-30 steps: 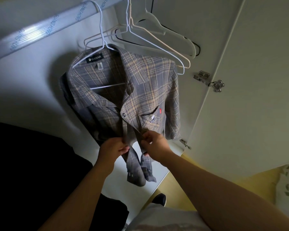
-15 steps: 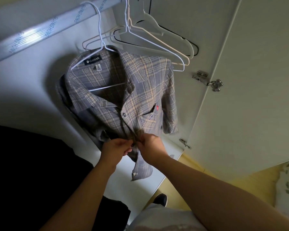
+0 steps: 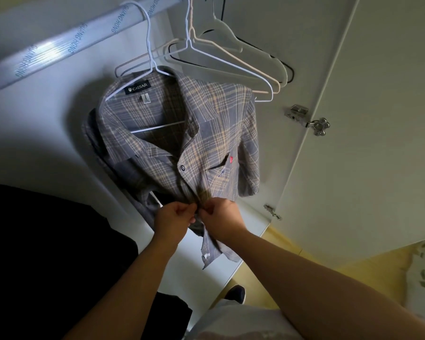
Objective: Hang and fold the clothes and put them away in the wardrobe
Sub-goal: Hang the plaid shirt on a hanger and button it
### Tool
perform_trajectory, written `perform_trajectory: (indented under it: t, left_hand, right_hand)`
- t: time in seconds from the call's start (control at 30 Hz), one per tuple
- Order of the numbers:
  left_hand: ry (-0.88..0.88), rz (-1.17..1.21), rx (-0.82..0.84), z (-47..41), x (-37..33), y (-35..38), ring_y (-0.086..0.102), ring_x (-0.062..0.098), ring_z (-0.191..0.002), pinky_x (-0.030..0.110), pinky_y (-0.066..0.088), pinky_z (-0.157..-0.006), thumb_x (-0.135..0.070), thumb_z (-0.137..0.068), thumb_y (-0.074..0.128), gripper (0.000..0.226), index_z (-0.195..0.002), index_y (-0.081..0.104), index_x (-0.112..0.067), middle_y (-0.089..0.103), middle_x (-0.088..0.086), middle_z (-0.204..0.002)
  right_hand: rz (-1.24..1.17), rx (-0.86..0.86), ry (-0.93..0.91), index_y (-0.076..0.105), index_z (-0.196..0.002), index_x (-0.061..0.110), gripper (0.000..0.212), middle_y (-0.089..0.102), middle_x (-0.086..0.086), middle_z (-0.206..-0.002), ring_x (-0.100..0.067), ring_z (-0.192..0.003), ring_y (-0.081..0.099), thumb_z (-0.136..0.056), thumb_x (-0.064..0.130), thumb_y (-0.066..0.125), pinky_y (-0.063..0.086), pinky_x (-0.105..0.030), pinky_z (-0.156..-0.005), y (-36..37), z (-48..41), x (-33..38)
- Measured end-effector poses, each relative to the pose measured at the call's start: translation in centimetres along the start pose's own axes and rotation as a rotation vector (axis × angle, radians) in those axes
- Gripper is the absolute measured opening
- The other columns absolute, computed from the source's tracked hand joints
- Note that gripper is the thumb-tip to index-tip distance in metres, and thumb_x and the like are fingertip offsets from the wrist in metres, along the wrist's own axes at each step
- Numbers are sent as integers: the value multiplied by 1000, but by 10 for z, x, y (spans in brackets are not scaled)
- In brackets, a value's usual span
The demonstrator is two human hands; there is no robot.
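A grey and tan plaid shirt (image 3: 206, 133) hangs on a white wire hanger (image 3: 147, 52) from the wardrobe rail (image 3: 66, 42). One button near the chest is fastened. My left hand (image 3: 174, 219) and my right hand (image 3: 219, 217) meet at the shirt's front placket below that button, each pinching an edge of the fabric. The shirt's lower tail hangs below my hands.
Several empty hangers (image 3: 231, 62) hang on the rail to the right of the shirt. The open wardrobe door (image 3: 368, 143) with its hinges (image 3: 304, 119) stands at the right. A dark garment (image 3: 47, 253) lies at the lower left. The yellow floor (image 3: 353, 278) shows below.
My hands have drawn together at the placket, closing the gap between the two front edges. The shirt's lower tail has swung a little to the right.
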State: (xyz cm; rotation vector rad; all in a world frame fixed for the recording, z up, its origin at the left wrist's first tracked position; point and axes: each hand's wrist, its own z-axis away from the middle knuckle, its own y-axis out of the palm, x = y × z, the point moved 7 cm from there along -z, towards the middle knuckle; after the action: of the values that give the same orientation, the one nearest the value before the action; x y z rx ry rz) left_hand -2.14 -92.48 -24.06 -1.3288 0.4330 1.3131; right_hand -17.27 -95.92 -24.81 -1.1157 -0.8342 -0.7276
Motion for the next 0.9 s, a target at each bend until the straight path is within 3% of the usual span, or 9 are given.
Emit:
perform_trajectory:
  t: [0.13, 0.27, 0.37, 0.53, 0.67, 0.73, 0.83, 0.9]
  left_hand:
    - [34, -88, -24, 3, -8, -4, 53, 6, -45, 24, 44, -55, -21, -96, 68, 30, -69, 69, -7, 63, -4, -53]
    - [31, -26, 30, 4, -10, -3, 43, 3, -32, 10, 34, -41, -13, -99, 62, 41, -58, 58, -6, 52, -8, -41]
    - [57, -18, 81, 4, -11, -2, 44, 2, -34, 8, 35, -42, -10, -100, 60, 45, -55, 54, -12, 51, -9, -40]
    - [82, -64, 115, -1, -8, 0, 46, 2, -43, 12, 39, -50, -12, -101, 56, 43, -58, 57, -10, 55, -5, -47]
    - [45, -64, 180, -2, -7, 1, 51, 0, -45, 15, 40, -51, -14, -102, 55, 46, -56, 58, -19, 60, -7, -51]
    - [34, -36, 213, 1, -10, 3, 54, -1, -47, 10, 41, -50, -9, -99, 59, 39, -61, 62, -16, 61, -8, -52]
    - [9, 36, 248, 5, -12, 4, 55, -2, -47, 9, 42, -49, 3, -93, 65, 11, -83, 68, -1, 63, -11, -53]
    - [14, 52, 224, 6, -12, 2, 58, -3, -48, 9, 44, -51, 5, -93, 64, 5, -93, 69, 7, 65, -7, -58]
  right_hand:
    - [-1, 44, -14, 73, -80, 22, 14, 68, 6, -66, 12, -52, 56, -76, 32, 63, 36, -4, -44, 2, 4, 4]
    - [26, 63, -20, 75, -82, 27, 20, 69, 8, -73, -1, -59, 56, -80, 18, 57, 36, -4, -47, 4, 4, 6]
    - [22, 58, -15, 71, -76, 34, 28, 68, 9, -74, -2, -62, 56, -87, 13, 57, 35, -5, -51, 3, 3, 5]
    - [-13, 56, 5, 70, -71, 29, 29, 66, 6, -66, 3, -51, 55, -88, 11, 56, 37, -8, -46, 2, 4, 5]
    - [-26, 71, 30, 74, -79, 22, 17, 72, 3, -77, -9, -68, 62, -88, 16, 61, 42, -11, -54, 1, 3, 1]
    - [-53, 65, 51, 75, -82, 20, 13, 73, 1, -80, -15, -77, 66, -87, 16, 64, 47, -17, -60, 1, 2, -2]
    - [-79, 55, 82, 75, -84, 21, 8, 73, 2, -83, -11, -75, 65, -86, 17, 68, 41, -10, -54, 0, 1, -5]
    - [-81, 59, 90, 73, -81, 23, 9, 73, 2, -82, -8, -70, 61, -86, 17, 68, 36, -6, -48, -1, 1, -4]
